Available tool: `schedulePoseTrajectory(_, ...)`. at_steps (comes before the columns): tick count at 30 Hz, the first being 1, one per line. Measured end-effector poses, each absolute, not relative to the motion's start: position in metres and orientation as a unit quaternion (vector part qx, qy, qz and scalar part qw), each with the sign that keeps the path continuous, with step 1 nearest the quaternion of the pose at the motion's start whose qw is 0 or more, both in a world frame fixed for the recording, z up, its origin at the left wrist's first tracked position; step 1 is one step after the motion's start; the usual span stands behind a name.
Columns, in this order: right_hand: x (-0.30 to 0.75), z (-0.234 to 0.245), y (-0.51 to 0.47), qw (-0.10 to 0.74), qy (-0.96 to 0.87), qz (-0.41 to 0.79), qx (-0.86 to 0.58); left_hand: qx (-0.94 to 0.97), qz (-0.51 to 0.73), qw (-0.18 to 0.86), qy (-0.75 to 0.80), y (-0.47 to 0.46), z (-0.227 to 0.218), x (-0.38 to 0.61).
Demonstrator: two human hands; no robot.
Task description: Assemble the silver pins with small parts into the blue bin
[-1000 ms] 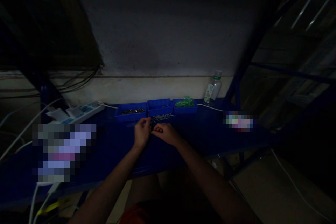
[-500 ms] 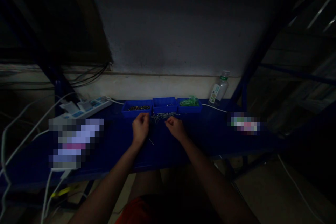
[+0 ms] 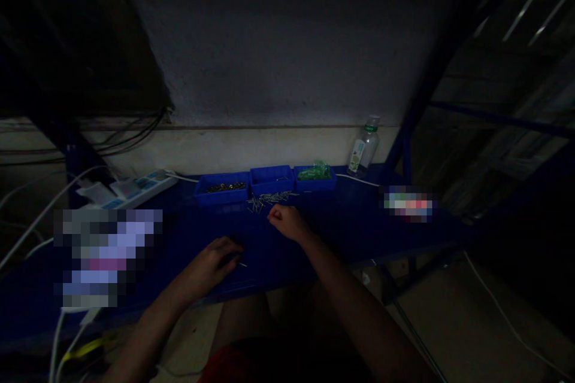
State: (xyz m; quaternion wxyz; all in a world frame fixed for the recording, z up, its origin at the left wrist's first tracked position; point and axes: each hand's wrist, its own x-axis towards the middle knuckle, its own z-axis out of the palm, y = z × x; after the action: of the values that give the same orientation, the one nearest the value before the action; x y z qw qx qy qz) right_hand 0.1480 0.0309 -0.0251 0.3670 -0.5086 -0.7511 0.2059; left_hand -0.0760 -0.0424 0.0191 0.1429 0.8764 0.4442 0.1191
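Observation:
My left hand (image 3: 214, 262) is low over the near part of the blue table, thumb and fingers apart. Just at its fingertips lies a single thin metal pin (image 3: 243, 264), like a small nail or screw. My right hand (image 3: 290, 222) is closed in a pinch close to the heap of thin metal pins (image 3: 272, 198); whatever it holds is too small and dark to make out. Behind the heap is a blue bin (image 3: 272, 179) with a few pins in it. To its left, another blue bin (image 3: 221, 196) contains small brassy metal parts. A third bin (image 3: 324, 184) has green plastic bags (image 3: 314, 173).
A clear bottle (image 3: 365, 146) with a green-banded neck stands at the back right. On the left lies a white power strip (image 3: 139, 188) with plugs and cables. Blurred-out items (image 3: 112, 257) cover the table's left side, and another (image 3: 408, 203) its right. A wall rises behind.
My left hand has come back from beside the pin heap toward the table's near edge and opened by the lone pin. My right hand stays pinched near the heap. The view has shifted slightly.

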Motion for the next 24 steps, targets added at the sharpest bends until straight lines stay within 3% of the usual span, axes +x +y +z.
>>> schedulePoseTrajectory(10, 0.147, -0.025, 0.031, 0.372, -0.743, 0.212, -0.514, 0.860, 0.078, -0.025, 0.504, -0.009, 0.011, -0.044)
schedulePoseTrajectory(16, 0.148, -0.023, 0.030, 0.358, -0.778, 0.185, -0.483, 0.849, 0.088, 0.024, 0.521, 0.021, 0.013, -0.017)
schedulePoseTrajectory(24, 0.149, -0.028, 0.035, 0.332, -0.792, 0.179, -0.481, 0.839, 0.191, 0.082, 0.503, 0.022, 0.005, -0.007)
